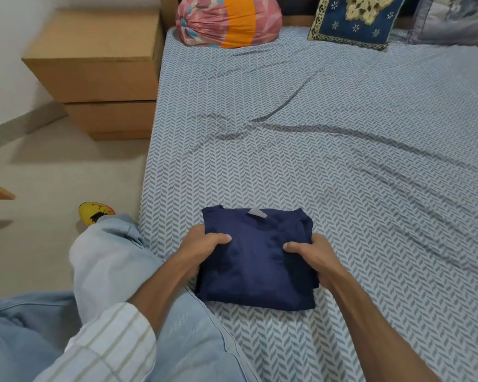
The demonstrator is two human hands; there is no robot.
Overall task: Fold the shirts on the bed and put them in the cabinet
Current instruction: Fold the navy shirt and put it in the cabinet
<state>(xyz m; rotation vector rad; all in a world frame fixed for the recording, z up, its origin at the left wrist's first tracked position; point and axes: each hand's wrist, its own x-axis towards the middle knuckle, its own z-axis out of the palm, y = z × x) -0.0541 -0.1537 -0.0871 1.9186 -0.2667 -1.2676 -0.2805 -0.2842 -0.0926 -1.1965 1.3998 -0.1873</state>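
Observation:
A navy blue shirt [255, 260], folded into a square with a white neck label at its far edge, lies near the front left edge of the bed [329, 133]. My left hand [202, 248] grips its left side, thumb on top and fingers under the cloth. On the right side my right hand [313, 256] grips it the same way. No cabinet can be seen.
The bed has a blue-grey herringbone sheet with wrinkles across its middle. A pink and orange cloth bundle [228, 20] and a blue patterned pillow [356, 19] lie at the head. Two stacked cardboard boxes [100, 70] stand on the floor left of the bed. My bent leg [113, 260] rests by the bed's edge.

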